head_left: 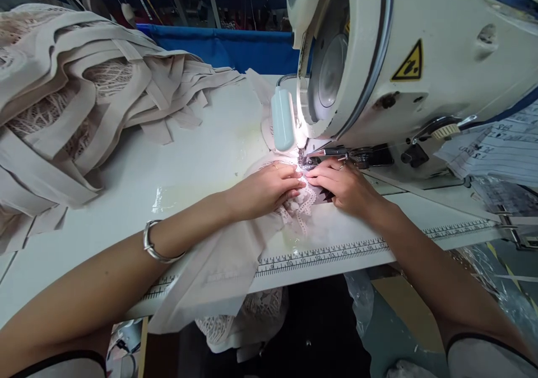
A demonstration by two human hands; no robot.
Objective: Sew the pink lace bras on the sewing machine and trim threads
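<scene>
1. We are resting the curled fingers of our left hand on the pale lace, just beside the presser foot; we are not seeing enough to tell whether they are pinching it or only pressing.
2. We are holding the fingers of our right hand close together at the other side of the lace, their tips near the left ones; whether they are gripping an edge, we cannot tell.
3. We are having the lace lie bunched under and between our fingertips, in front of the foot, with sheer cloth running from it below our left forearm and hanging over the table's front edge.
4. We are, in our judgement, lining up or guiding the lace at the foot of the sewing machine; whether the needle is moving, we cannot tell.
5. For the next move, we are judging that light, even guidance from both hands is called for, with fingertips clear of the needle and the hanging cloth free of drag.
6. Farther out, the lamp is lighting the work, and a heap of lace-and-band pieces is lying on the table to our left.
</scene>
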